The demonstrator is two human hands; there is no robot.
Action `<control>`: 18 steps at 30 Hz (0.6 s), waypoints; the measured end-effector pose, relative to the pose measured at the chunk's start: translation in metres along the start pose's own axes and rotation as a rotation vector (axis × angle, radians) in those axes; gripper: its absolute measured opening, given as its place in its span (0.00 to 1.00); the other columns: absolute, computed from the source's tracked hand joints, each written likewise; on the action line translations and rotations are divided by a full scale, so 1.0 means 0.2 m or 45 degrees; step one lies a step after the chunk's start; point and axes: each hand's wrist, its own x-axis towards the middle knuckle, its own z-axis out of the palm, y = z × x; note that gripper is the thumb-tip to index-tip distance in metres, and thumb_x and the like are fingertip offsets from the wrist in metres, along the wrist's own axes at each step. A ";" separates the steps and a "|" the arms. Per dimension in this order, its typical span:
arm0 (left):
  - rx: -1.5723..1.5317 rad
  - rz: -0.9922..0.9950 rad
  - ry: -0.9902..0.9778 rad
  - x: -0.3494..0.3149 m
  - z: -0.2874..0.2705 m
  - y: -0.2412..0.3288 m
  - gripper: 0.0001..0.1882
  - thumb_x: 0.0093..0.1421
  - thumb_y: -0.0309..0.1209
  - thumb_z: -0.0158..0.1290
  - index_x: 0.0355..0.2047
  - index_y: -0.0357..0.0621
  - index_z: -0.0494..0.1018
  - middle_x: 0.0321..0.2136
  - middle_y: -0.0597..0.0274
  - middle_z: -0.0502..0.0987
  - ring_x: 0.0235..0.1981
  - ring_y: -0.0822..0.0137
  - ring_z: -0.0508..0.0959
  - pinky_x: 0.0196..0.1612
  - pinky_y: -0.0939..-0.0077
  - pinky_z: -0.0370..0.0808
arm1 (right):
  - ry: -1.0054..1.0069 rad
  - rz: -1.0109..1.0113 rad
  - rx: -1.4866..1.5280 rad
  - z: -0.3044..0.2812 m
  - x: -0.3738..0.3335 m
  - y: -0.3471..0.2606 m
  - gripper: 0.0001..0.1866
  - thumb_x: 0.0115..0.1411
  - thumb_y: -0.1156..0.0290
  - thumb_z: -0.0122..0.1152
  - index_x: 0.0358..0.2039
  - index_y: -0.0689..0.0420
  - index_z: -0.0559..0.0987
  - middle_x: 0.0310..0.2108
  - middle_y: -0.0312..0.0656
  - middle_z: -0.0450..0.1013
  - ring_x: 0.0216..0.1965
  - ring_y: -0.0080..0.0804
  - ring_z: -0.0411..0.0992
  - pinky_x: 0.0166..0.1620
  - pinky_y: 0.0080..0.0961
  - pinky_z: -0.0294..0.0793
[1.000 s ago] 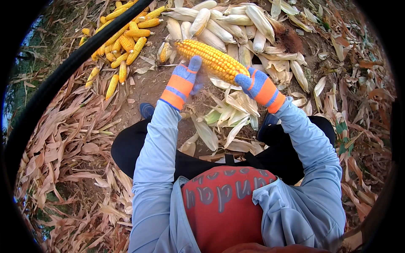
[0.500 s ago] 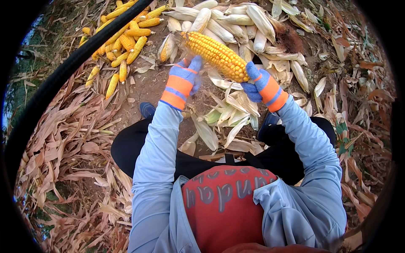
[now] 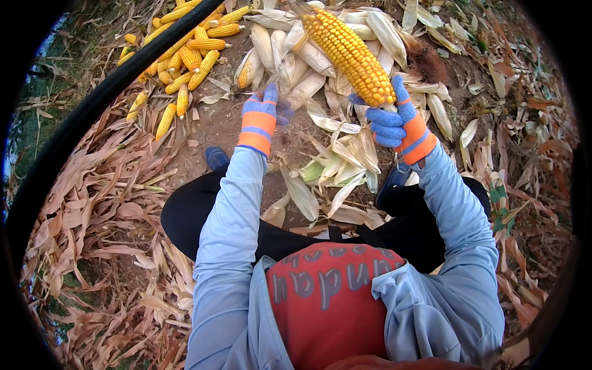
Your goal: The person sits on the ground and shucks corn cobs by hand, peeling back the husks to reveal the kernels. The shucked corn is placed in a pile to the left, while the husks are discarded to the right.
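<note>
A husked yellow ear of corn (image 3: pixel 348 57) is raised in front of me, slanting up to the left, with wisps of silk at its far tip. My right hand (image 3: pixel 401 120), in a blue and orange knitted glove, is closed around its thick lower end. My left hand (image 3: pixel 260 118), gloved alike, is apart from the ear on the left. Its thumb points up and its fingers, smeared by motion, stand away from the thumb with no corn in them. Beyond the hands lies a heap of ears in pale husks (image 3: pixel 264 48); the raised ear hides part of it.
Bare yellow ears (image 3: pixel 200 69) are piled at the far left. Loose pale husks (image 3: pixel 336 161) lie between my legs, and dry brown leaves (image 3: pixel 111 216) cover the ground on the left. A dark curved bar (image 3: pixel 92 114) crosses the left side of the view.
My left hand has come off the ear and dropped slightly. The right hand has moved a little right, and the ear's far tip has swung up and right.
</note>
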 end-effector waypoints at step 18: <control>0.325 0.329 -0.782 -0.11 0.18 0.08 0.23 0.51 0.38 0.52 0.44 0.40 0.65 0.32 0.61 0.72 0.25 0.75 0.71 0.22 0.82 0.68 | 0.118 0.185 -0.202 -0.01 0.06 0.10 0.38 0.50 0.34 0.35 0.37 0.61 0.68 0.06 0.24 0.49 0.04 0.14 0.45 0.07 0.14 0.42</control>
